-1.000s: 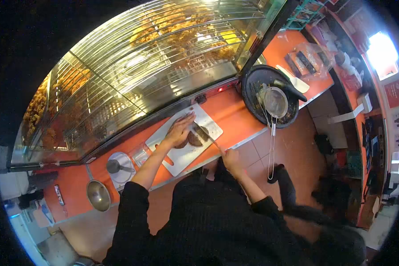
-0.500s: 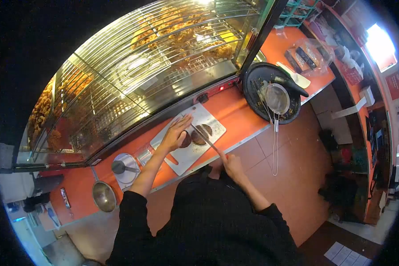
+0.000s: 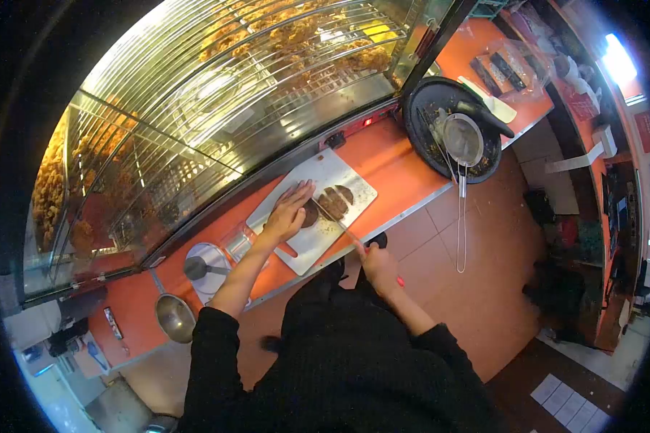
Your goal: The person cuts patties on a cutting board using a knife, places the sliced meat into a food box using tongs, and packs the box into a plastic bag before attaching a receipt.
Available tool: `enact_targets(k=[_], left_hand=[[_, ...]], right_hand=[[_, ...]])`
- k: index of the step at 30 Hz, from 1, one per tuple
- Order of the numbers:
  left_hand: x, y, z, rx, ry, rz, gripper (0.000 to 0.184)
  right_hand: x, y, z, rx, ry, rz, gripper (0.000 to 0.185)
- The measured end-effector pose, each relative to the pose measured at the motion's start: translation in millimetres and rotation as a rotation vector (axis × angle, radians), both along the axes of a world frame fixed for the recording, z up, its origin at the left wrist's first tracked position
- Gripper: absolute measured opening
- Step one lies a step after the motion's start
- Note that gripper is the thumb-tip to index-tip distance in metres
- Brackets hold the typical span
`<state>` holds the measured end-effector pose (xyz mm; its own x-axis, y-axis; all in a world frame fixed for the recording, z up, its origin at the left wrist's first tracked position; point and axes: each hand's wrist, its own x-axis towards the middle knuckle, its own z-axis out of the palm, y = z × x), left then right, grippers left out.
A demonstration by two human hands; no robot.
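My left hand (image 3: 287, 216) lies over a dark brown round patty (image 3: 310, 213) on a white cutting board (image 3: 303, 254), fingers stretched out. My right hand (image 3: 380, 265) is wrapped round the red handle of a knife (image 3: 337, 224). The blade slants across the board, between the patty by my left hand and a second, sliced patty (image 3: 345, 201). Light gaps run between the slices. Whether the blade edge touches the board or a patty, I cannot tell. Small crumbs are scattered on the board.
A glass display cabinet (image 3: 231, 123) with fried food stands behind the board. To the right is a black stone mortar (image 3: 430, 133) with a metal strainer (image 3: 464, 141) on it. A clear container (image 3: 240, 242) and a metal pan (image 3: 175, 318) sit left on the orange counter (image 3: 390, 169).
The view has shifted slightly. The knife has moved left relative to the sliced patty, whose slices show more clearly. The red handle's end now shows behind my right hand.
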<state>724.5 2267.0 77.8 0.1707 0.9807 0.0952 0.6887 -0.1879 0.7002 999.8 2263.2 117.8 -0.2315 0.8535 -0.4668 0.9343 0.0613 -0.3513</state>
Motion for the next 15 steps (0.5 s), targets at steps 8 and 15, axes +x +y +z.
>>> enact_targets(k=[8, 15], left_hand=[[7, 36, -14, -0.043, 0.018, -0.005, 0.048], [-7, -7, 21, 0.163, -0.117, 0.096, 0.048]], right_hand=[[16, 31, -27, -0.365, 0.445, -0.220, 0.072], [-8, 6, 25, 0.071, 0.122, 0.064, 0.059]])
